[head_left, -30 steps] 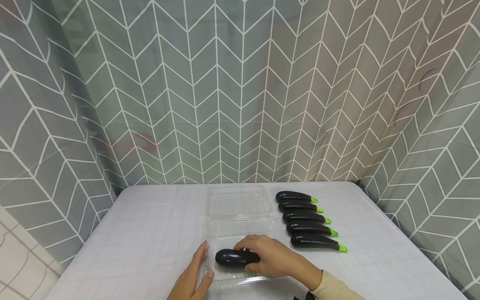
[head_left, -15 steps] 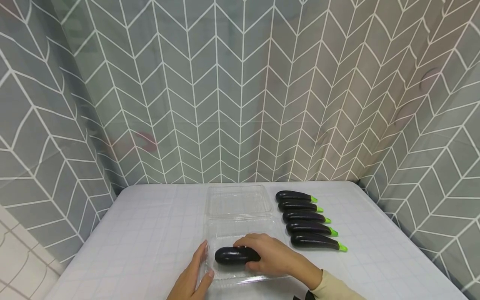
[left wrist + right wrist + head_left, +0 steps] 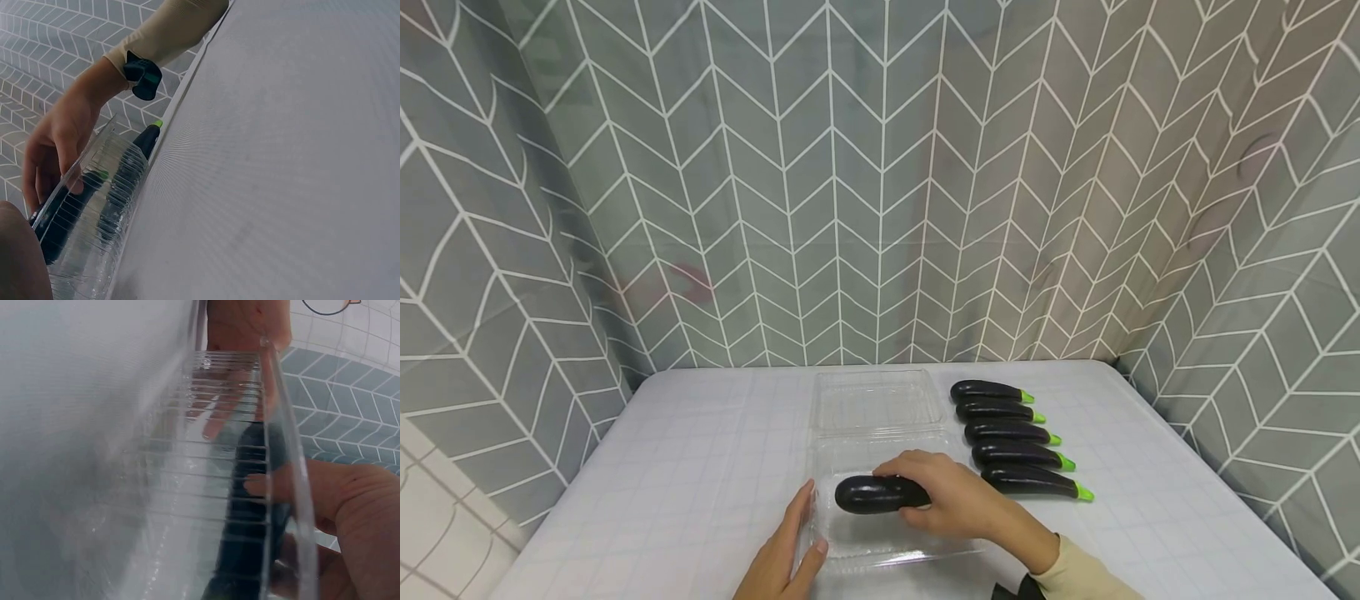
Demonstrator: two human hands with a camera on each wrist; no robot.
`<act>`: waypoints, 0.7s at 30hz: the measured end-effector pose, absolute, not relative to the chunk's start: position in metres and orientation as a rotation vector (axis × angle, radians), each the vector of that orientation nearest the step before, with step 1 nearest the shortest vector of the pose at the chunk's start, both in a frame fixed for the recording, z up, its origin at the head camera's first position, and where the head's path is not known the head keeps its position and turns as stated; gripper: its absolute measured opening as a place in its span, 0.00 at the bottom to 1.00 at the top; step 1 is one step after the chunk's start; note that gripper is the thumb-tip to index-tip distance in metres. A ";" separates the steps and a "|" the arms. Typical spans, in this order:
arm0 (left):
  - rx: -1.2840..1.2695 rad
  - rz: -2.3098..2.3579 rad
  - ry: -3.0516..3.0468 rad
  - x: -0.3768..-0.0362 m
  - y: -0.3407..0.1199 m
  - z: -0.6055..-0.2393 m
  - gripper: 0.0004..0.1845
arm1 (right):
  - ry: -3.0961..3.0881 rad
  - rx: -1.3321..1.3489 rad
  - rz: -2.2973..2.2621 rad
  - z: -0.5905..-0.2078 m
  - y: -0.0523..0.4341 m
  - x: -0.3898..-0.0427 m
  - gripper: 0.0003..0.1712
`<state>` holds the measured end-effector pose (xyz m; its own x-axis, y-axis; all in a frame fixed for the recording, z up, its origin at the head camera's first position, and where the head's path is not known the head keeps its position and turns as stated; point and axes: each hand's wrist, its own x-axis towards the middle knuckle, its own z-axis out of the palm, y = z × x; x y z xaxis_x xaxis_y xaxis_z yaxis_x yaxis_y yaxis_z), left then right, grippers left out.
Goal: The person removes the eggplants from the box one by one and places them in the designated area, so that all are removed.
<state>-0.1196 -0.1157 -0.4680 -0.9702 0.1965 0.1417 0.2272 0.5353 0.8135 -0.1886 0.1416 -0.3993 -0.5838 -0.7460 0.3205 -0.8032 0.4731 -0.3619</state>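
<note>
My right hand grips a glossy dark eggplant around its stem half, fingers at the far side and thumb at the near side. The eggplant lies crosswise over the near half of a clear plastic clamshell box, rounded end to the left; its stem end is hidden by the hand. In the right wrist view the thumb presses against the eggplant, seen through the box's ribbed wall. My left hand rests against the box's left side, fingers straight, thumb at the near corner.
To the right of the box, several eggplants with green stems lie in a row. The clamshell's lid is folded back flat at the far side. A white cloth covers the table, with a patterned curtain behind it.
My right hand has moved the eggplant away from the box's near edge and slightly right. The left hand has stayed in place against the box.
</note>
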 end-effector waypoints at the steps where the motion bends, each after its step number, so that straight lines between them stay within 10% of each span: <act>1: -0.376 -1.452 -2.719 -0.120 -0.116 -0.468 0.38 | -2.585 1.373 0.740 -0.398 0.142 -0.188 0.29; 21: -0.310 -1.461 -2.803 -0.121 -0.117 -0.466 0.39 | -2.417 1.351 0.722 -0.380 0.160 -0.184 0.29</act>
